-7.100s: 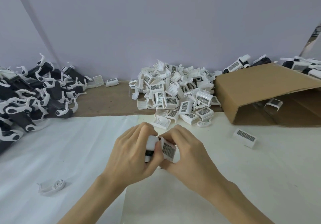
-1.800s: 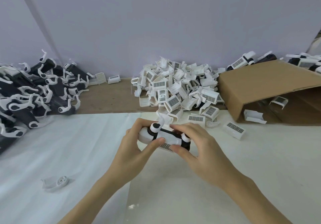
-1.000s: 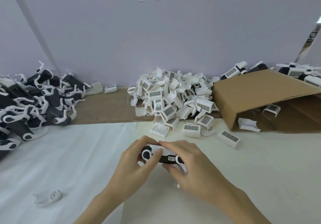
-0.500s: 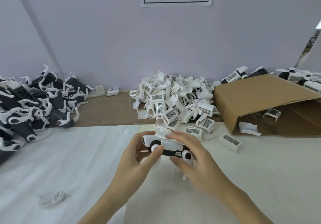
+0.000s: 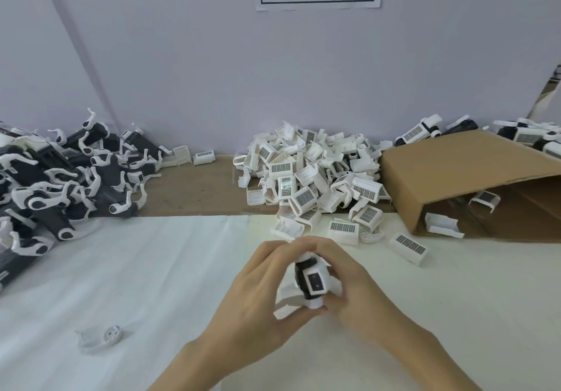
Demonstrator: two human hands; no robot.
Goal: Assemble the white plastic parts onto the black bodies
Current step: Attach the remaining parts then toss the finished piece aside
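Since half a second ago the body [image 5: 310, 280] has been turned from lying crosswise between the hands to standing on end, its black end face with a small window toward the camera, and it sits slightly lower and nearer. Left to right: a heap of black bodies [image 5: 54, 184] with white levers lies at the far left, unmoved; a loose white clip [image 5: 100, 337] rests on the white sheet [image 5: 136, 269], where it was. The left hand [image 5: 258, 296] curls round the body's left side, thumb beneath its lower white end. The body is held above the sheet, centre front, between both hands. The right hand [image 5: 349, 290] grips its right side, fingers wrapped over the top. Behind, the pile of white parts [image 5: 312, 178] is unchanged; the cardboard box [image 5: 461, 175] lies on its side at right, with finished units [image 5: 420, 131] behind it. Judgement: the body looks light and rigid, its smooth plastic somewhat slippery; thin white levers may snap, so hold is best taken on the black flanks, pressing only at the white part's seating edges.
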